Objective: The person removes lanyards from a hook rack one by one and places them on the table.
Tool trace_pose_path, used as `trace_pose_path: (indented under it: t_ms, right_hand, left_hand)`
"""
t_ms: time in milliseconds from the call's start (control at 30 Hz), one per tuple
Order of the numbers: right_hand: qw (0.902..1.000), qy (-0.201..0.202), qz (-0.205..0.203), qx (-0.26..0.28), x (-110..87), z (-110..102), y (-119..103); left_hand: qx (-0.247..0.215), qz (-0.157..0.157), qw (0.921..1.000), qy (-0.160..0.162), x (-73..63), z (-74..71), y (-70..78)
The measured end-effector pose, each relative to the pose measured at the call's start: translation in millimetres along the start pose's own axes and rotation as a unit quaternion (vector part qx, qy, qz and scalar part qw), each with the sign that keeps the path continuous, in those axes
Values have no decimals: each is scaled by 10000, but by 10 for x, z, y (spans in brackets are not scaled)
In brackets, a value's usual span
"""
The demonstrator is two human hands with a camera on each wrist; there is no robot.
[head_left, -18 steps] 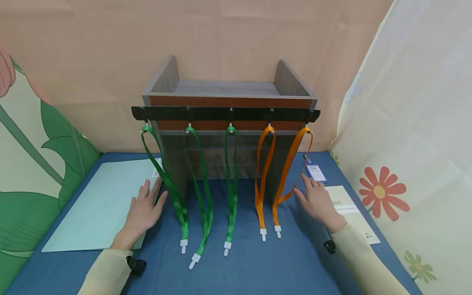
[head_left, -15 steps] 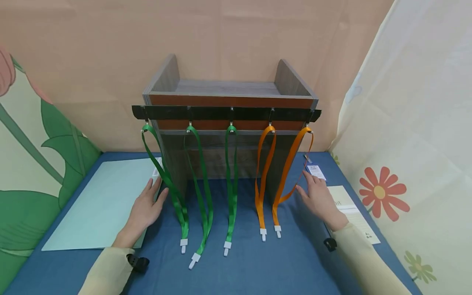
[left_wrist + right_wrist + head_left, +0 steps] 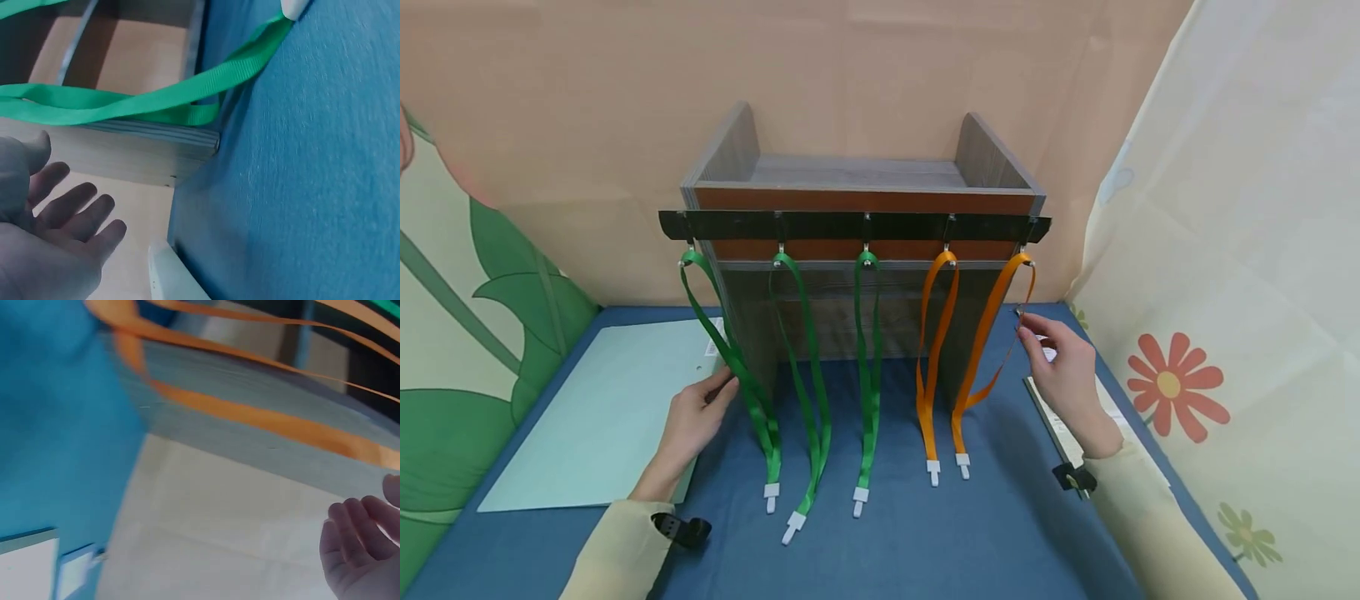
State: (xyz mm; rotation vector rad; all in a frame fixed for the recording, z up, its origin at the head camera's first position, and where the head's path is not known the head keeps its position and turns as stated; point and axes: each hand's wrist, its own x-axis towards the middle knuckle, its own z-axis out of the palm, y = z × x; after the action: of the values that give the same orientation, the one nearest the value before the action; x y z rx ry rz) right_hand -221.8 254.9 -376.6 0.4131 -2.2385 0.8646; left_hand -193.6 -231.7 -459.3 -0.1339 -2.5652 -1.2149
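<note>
Green lanyards and orange lanyards hang by small hooks from a black strip (image 3: 737, 223), each with a white clip at its lower end. My left hand (image 3: 691, 421) is beside the leftmost green lanyard (image 3: 748, 387), its fingertips close to the strap. In the left wrist view that hand (image 3: 62, 231) has loosely bent fingers, apart from the green strap (image 3: 181, 94). My right hand (image 3: 1067, 387) is raised beside the rightmost orange lanyard (image 3: 988, 321), thumb and forefinger near its thin side. Loosely curled fingers show in the right wrist view, with the orange strap (image 3: 250, 419) passing just above the hand (image 3: 359, 553).
Behind the lanyards stands a grey wooden shelf (image 3: 865, 172) with raised sides. A pale blue folder (image 3: 595, 417) lies on the blue cloth at left. At right, a white notebook (image 3: 1064, 435) and a small card (image 3: 74, 575) lie partly hidden by my right arm and hand.
My right hand has lifted and moved up and to the right, beside the orange strap. My left hand has turned, with its fingers bent in towards the green strap.
</note>
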Motion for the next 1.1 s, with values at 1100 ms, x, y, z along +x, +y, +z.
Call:
trace_pose_path:
  t_ms: [1100]
  right_hand:
    - [9782, -432, 254, 2016, 693, -474, -659]
  left_hand:
    - [-1656, -205, 9853, 372, -27, 169, 125]
